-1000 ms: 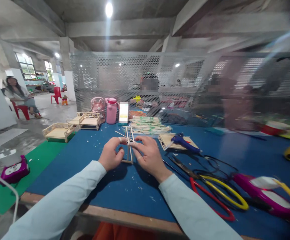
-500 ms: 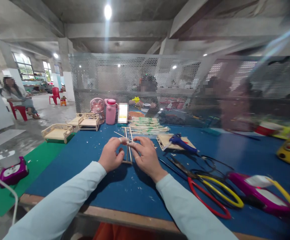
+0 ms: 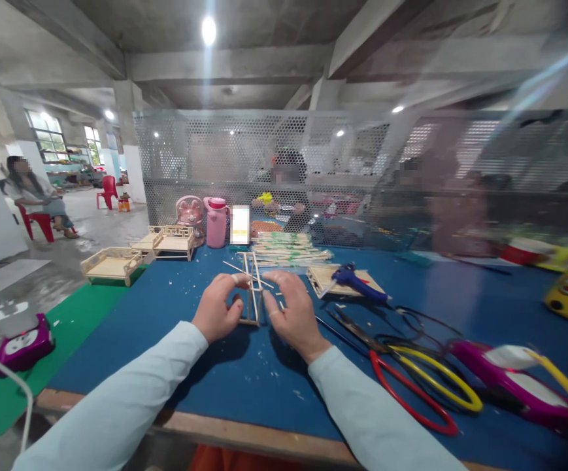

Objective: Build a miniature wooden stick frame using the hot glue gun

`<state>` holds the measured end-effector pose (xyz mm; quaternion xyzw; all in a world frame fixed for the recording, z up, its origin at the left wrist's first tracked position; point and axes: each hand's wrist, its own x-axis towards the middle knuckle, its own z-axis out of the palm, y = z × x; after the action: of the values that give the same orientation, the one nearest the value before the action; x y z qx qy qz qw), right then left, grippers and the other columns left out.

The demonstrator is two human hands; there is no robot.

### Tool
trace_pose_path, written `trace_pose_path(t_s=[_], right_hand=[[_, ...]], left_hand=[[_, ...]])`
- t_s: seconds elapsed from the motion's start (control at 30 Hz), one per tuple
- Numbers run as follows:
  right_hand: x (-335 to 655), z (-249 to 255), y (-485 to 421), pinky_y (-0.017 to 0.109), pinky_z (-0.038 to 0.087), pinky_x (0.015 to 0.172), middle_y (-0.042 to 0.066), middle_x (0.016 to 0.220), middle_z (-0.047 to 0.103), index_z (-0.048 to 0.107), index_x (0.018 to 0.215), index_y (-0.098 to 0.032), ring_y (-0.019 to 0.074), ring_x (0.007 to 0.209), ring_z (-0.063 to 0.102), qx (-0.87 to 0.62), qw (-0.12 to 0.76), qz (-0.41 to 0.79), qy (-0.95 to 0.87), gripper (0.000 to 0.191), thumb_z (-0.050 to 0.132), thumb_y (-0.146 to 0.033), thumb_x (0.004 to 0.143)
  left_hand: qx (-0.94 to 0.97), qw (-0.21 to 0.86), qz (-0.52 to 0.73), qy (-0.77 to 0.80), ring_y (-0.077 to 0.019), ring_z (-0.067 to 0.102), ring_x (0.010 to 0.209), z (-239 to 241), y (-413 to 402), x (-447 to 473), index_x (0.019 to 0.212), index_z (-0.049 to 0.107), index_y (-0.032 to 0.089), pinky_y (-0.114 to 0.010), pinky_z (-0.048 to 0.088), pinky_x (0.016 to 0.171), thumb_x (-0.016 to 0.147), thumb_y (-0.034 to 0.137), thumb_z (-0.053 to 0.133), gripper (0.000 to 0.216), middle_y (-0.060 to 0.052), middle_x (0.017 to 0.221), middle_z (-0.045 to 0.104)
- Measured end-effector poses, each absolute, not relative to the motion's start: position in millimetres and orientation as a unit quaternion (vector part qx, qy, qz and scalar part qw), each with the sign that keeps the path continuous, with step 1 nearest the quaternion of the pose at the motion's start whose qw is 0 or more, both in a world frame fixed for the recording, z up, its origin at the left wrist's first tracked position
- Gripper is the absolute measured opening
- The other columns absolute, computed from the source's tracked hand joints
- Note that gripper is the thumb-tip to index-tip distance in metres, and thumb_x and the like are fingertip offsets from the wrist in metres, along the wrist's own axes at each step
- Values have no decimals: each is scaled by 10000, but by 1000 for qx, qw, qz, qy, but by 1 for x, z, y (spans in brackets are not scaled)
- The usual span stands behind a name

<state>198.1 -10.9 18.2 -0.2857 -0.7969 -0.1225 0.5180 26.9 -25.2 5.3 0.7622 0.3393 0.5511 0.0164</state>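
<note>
A small frame of thin wooden sticks point(image 3: 251, 313) stands on the blue tabletop between my hands. My left hand point(image 3: 217, 307) is curled at its left side, forefinger and thumb against the sticks. To the right, my right hand point(image 3: 296, 314) has its thumb and fingers apart, close beside the frame and with nothing held in them. Loose sticks point(image 3: 233, 265) lie behind the frame. A blue glue gun point(image 3: 357, 282) rests on a flat wooden piece point(image 3: 319, 280) beyond my right hand.
Large scissors with red and yellow handles point(image 3: 411, 386) lie at the right, near a purple power strip point(image 3: 504, 379). Bundled sticks point(image 3: 288, 248), a pink flask point(image 3: 216, 224) and miniature wooden beds point(image 3: 112, 265) stand at the back. A perforated metal screen point(image 3: 190, 150) rises behind.
My right hand has moved off the stick frame to the right, its fingers now apart. My left hand stays at the frame.
</note>
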Motion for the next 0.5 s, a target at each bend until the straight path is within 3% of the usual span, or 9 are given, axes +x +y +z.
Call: trace_pose_path(t_s=[0.3, 0.5], right_hand=[[194, 16, -12, 384, 440, 810, 90, 950, 629, 536, 1035, -179, 228, 912, 559, -278, 525, -137, -793, 242, 521, -145, 796], [198, 19, -13, 396, 414, 813, 86, 951, 610, 630, 942, -191, 228, 916, 548, -283, 506, -134, -804, 225, 469, -135, 796]], left_hand=[[764, 5, 550, 337, -184, 571, 866, 7, -25, 26, 1015, 576, 155, -320, 471, 798, 687, 12, 459, 376, -58, 896, 658], [765, 2, 550, 336, -185, 571, 872, 6, -24, 25, 1003, 581, 153, -324, 472, 807, 687, 18, 459, 365, -60, 891, 656]])
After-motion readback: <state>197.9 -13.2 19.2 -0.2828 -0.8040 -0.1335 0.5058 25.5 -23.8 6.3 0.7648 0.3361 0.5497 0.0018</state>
